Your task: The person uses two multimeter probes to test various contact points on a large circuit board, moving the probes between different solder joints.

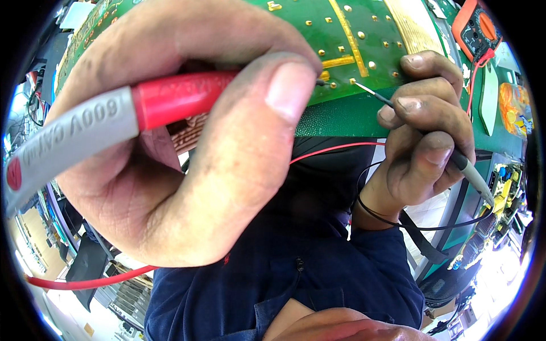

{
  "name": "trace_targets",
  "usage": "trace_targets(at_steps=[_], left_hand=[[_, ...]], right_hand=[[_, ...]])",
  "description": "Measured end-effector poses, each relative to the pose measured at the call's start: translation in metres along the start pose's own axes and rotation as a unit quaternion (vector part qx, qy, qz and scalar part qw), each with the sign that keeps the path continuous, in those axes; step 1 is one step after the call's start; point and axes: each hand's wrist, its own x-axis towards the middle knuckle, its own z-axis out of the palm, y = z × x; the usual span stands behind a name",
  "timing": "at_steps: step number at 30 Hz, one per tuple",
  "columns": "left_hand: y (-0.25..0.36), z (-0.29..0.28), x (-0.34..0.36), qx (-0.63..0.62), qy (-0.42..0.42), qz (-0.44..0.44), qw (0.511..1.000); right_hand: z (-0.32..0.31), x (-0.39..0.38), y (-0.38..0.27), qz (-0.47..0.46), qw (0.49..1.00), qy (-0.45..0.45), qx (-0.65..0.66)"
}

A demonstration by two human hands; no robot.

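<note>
Left hand (233, 150) grip holds red-and-grey test probe (179, 98); right hand (429, 122) grip holds black-and-grey test probe (474, 178); both tips at near edge of green circuit board (392, 67)

Circuit board (380, 48) — multimeter (480, 29) (to right)

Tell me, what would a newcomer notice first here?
The left hand, looming large across the left half, grips a red-and-grey probe. At right, the right hand holds a black-and-grey probe, its bright tip pointing at the green circuit board along the top. An orange-rimmed meter stands out at upper right.
</note>
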Motion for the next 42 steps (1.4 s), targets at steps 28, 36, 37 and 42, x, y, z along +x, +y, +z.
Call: trace_targets(at_steps=[28, 36, 37, 42], left_hand=[[-0.005, -0.002, 0.000, -0.011, -0.003, 0.021, 1.000], [-0.004, 0.001, 0.001, -0.010, 0.002, 0.023, 1.000], [-0.003, 0.001, 0.001, -0.013, 0.003, 0.020, 1.000], [-0.001, 0.008, -0.003, -0.045, 0.031, -0.001, 0.998]], right_hand=[[0.004, 0.004, -0.003, 0.006, 1.000, 0.001, -0.023], [0.006, 0.007, -0.004, -0.006, 0.998, 0.009, -0.064], [0.006, 0.008, -0.005, -0.008, 0.998, 0.007, -0.065], [0.008, 0.008, -0.006, -0.025, 0.998, 0.001, -0.052]])
